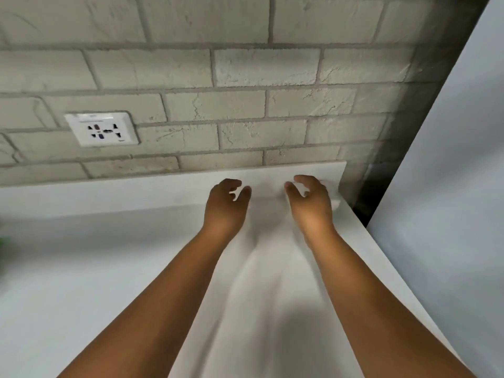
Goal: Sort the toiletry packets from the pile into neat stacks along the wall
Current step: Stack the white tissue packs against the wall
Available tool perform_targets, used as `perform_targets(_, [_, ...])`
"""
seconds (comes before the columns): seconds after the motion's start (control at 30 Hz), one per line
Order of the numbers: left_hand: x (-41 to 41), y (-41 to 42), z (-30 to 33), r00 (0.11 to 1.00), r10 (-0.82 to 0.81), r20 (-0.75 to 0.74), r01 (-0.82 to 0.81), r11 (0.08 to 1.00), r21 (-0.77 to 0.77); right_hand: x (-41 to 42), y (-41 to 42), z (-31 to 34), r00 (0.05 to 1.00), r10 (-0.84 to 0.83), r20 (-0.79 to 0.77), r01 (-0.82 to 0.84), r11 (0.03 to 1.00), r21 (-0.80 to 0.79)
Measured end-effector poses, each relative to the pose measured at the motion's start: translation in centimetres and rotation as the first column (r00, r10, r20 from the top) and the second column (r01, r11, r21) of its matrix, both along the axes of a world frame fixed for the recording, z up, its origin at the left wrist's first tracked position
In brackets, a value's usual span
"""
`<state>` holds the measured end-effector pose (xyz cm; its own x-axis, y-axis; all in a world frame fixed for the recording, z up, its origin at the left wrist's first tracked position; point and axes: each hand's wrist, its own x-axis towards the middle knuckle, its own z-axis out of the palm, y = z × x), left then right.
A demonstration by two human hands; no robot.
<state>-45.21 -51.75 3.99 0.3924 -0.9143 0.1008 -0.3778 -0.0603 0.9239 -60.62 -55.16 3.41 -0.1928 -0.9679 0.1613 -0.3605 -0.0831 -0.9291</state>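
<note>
White counter (109,268) runs under a grey brick wall (245,72) w/ a white socket (102,129) at left. Both arms reach to the back ledge: left hand (226,203) and right hand (309,200) curled half-open, apart. White packets (334,201), blurred, sit just beside right hand; can't tell if it's touching them

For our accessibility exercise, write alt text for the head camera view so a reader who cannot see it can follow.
Two bare hands, left hand and right hand, reach with curled fingers toward the back of a white counter by a pale brick wall. Blurred whitish items lie beside the right hand. A white wall socket sits at left.
</note>
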Motion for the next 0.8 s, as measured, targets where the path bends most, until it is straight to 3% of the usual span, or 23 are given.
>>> perform_targets(0.1, [3.5, 3.8, 0.6, 0.998, 0.058, 0.017, -0.058, 0.998, -0.025, 4.8, 3.2, 0.3, 0.992, 0.104, 0.065, -0.106, 0.994, 0.037])
perform_targets(0.37, [14.0, 14.8, 0.1, 0.958, 0.286, -0.016, -0.285, 0.957, 0.053, 17.1, 12.6, -0.1, 0.904, 0.423, 0.058, -0.427, 0.902, 0.064])
perform_targets(0.63, [26.3, 26.2, 1.1, 0.855, 0.515, -0.062, -0.512, 0.857, 0.056, 29.1, 20.4, 0.2, 0.792, 0.607, 0.062, -0.61, 0.787, 0.096])
perform_targets(0.8, [34.7, 31.7, 2.0, 0.819, 0.572, -0.053, -0.573, 0.82, 0.002, 36.7, 24.5, 0.9, 0.752, 0.65, 0.114, -0.66, 0.741, 0.126])
